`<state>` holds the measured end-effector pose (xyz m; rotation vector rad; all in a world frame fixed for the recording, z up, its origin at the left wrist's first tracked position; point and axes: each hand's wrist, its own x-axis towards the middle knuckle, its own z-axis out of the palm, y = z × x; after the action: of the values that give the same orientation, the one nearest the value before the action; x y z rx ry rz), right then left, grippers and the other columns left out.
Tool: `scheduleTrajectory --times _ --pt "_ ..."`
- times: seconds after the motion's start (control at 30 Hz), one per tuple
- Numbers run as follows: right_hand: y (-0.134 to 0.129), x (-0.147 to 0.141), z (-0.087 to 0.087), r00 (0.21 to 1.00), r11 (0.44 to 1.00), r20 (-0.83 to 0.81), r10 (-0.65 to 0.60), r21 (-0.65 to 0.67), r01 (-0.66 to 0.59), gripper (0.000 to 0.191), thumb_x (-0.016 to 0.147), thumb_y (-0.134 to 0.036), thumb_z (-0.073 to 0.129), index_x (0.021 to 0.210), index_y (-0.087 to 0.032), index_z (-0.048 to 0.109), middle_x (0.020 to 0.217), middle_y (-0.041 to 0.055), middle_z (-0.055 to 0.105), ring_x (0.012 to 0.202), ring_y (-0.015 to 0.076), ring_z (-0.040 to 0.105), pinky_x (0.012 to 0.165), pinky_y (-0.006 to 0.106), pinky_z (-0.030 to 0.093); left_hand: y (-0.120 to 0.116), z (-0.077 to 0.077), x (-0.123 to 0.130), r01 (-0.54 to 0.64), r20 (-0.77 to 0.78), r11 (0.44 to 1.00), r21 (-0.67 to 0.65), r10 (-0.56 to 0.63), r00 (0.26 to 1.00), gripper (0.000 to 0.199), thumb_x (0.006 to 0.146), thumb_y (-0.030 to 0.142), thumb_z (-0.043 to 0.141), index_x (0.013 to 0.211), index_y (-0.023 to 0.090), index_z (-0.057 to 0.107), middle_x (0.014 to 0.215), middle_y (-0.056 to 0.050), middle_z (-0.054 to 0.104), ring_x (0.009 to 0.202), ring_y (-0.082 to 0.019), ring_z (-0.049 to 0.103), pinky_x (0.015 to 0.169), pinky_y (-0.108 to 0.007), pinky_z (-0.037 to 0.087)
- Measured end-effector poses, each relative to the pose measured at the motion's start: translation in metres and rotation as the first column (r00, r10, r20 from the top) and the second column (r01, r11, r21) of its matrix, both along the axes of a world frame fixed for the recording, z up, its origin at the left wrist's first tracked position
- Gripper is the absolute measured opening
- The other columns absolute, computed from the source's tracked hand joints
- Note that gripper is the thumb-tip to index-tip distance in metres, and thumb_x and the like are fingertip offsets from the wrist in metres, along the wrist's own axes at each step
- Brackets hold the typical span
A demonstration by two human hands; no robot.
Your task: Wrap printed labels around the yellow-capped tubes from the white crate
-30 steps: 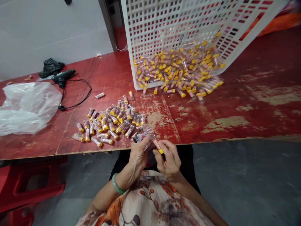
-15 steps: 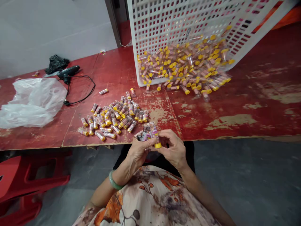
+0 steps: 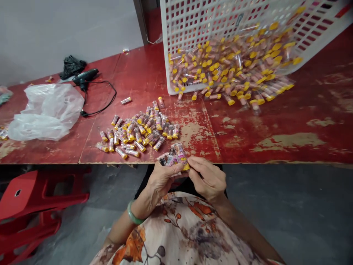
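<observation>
Close to the table's front edge, my left hand (image 3: 162,179) is closed around a fanned bunch of printed plastic sleeves (image 3: 167,159), its thumb pressing on top. One upright printed sleeve (image 3: 179,151) stands above that thumb, with a yellow end (image 3: 186,167) showing low at its right. The thumb and forefinger of my right hand (image 3: 208,178) pinch at this sleeve's lower right edge; the other fingers are curled. How much of a tube is inside the sleeve is hard to see. Beyond my hands lies a pile of sleeved tubes with yellow caps (image 3: 138,133).
A white plastic basket (image 3: 165,48) lies tipped on its side at the back, bare pink tubes with yellow caps (image 3: 228,73) spilling out. At left are a white plastic bag (image 3: 46,112), a black heat gun (image 3: 85,75) with its cord, a black bag (image 3: 72,67) and a red stool (image 3: 24,191).
My right hand has shifted slightly right and its fingers have straightened against the sleeve. Less of the yellow cap shows. The view has turned a little, so the table's things appear shifted right.
</observation>
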<state>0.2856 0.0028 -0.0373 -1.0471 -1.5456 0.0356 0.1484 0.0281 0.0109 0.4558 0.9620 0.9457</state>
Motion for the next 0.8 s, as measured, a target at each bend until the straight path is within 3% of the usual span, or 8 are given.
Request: scheduleTrajectory --times 0.27,0.47,0.67,0.8 --pt "0.017 -0.019 0.004 0.983 0.989 0.106 -0.146 0.029 0.144 0.036 0.079 -0.006 0.056 0.112 -0.019 0.065 0.089 0.0062 0.073 0.075 0.0191 0.070 0.066 0.027 0.058 0.018 -0.005 -0.007 0.004 0.030 0.997 -0.073 -0.002 1.000 0.046 0.051 0.022 0.088 0.092 0.015 0.067 0.085 -0.006 0.072 0.070 -0.019 0.067 0.069 -0.031 0.054" --pt "0.028 -0.025 -0.006 0.950 0.974 0.216 -0.228 0.039 0.224 0.028 0.082 -0.010 0.053 0.106 -0.017 0.065 0.083 0.0076 0.072 0.071 0.0187 0.070 0.063 0.027 0.056 0.026 -0.013 -0.009 -0.016 0.056 0.992 -0.126 0.023 0.998 0.045 0.048 0.023 0.089 0.087 0.015 0.068 0.081 -0.004 0.071 0.068 -0.017 0.065 0.067 -0.029 0.053" --pt "0.037 -0.027 -0.006 0.963 0.985 0.209 -0.170 0.010 0.172 0.023 0.083 -0.008 0.054 0.102 -0.016 0.064 0.082 0.0081 0.071 0.074 0.0190 0.070 0.064 0.027 0.058 0.033 -0.015 -0.014 -0.035 0.059 0.990 -0.135 0.043 0.997 0.038 0.051 0.020 0.088 0.083 0.013 0.069 0.082 -0.005 0.070 0.066 -0.015 0.064 0.065 -0.028 0.054" --pt "0.041 -0.029 -0.005 0.990 0.992 0.081 -0.112 -0.048 0.116 0.025 0.081 -0.008 0.058 0.104 -0.019 0.063 0.083 0.0064 0.071 0.076 0.0189 0.069 0.065 0.029 0.059 0.038 -0.014 -0.017 -0.033 0.072 0.989 -0.143 0.044 0.996 0.039 0.051 0.019 0.088 0.084 0.013 0.069 0.083 -0.005 0.071 0.069 -0.015 0.065 0.067 -0.028 0.055"
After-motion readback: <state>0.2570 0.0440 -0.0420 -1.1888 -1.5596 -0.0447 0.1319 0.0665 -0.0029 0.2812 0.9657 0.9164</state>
